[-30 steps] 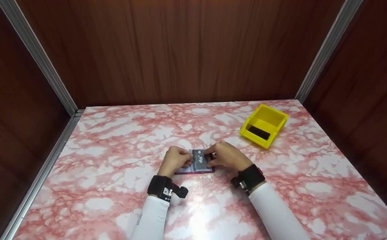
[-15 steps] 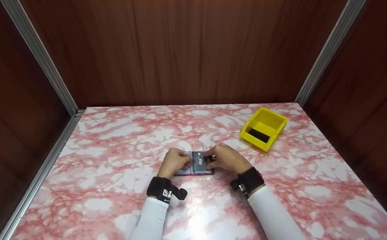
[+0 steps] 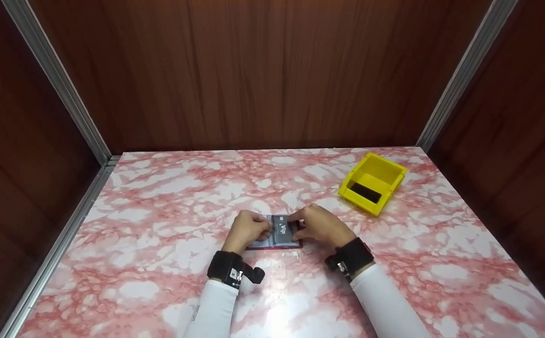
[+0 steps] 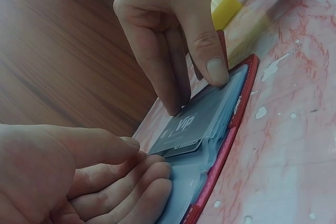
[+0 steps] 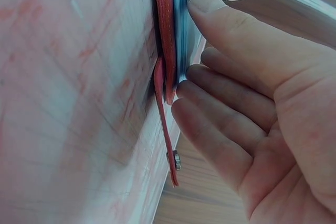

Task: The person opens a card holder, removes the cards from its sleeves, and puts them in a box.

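Observation:
A red card holder lies spread open on the table, its clear plastic sleeves facing up. A grey card marked "Vip" lies at its right-hand sleeves, one dark edge showing beside the left fingers. My left hand has thumb and forefinger together at that edge, pinching the card; the exact contact is partly hidden. From the right, my right hand holds the card holder's sleeves, thumb on the near side and fingertips on the far side. A red strap with a metal snap sticks out under the right hand.
A yellow bin with a black patch on its front stands at the back right of the red-and-white marbled table. Brown wood-grain panels with metal corner posts enclose the back and sides.
The view has shifted slightly. Both hands stay at the card holder, and the card keeps nearly the same place between them.

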Demonstrator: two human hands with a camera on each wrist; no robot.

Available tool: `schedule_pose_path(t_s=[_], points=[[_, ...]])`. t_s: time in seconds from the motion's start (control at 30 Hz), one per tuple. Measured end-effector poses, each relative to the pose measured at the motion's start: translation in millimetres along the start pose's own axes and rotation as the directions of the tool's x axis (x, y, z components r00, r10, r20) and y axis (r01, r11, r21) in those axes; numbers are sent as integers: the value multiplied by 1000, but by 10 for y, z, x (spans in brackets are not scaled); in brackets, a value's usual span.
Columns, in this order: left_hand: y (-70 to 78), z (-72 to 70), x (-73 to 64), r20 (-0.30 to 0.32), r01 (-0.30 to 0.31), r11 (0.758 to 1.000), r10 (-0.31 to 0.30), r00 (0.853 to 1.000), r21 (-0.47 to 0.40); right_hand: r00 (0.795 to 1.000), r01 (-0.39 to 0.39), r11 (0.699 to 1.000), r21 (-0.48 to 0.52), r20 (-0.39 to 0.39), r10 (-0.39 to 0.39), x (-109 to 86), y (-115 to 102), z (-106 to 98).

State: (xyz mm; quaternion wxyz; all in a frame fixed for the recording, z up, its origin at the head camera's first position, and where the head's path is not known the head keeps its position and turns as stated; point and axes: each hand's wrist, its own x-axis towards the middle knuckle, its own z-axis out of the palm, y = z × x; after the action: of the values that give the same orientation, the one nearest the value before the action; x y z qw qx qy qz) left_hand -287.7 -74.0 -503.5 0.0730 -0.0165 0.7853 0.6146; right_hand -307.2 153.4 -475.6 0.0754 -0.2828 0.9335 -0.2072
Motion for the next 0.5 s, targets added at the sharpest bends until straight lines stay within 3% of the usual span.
schedule_pose_path(t_s=[0.5], points=[[-3, 13, -10, -16, 1, 1000, 0, 1000, 24, 998, 55, 998, -6, -12, -55, -8, 22, -4]])
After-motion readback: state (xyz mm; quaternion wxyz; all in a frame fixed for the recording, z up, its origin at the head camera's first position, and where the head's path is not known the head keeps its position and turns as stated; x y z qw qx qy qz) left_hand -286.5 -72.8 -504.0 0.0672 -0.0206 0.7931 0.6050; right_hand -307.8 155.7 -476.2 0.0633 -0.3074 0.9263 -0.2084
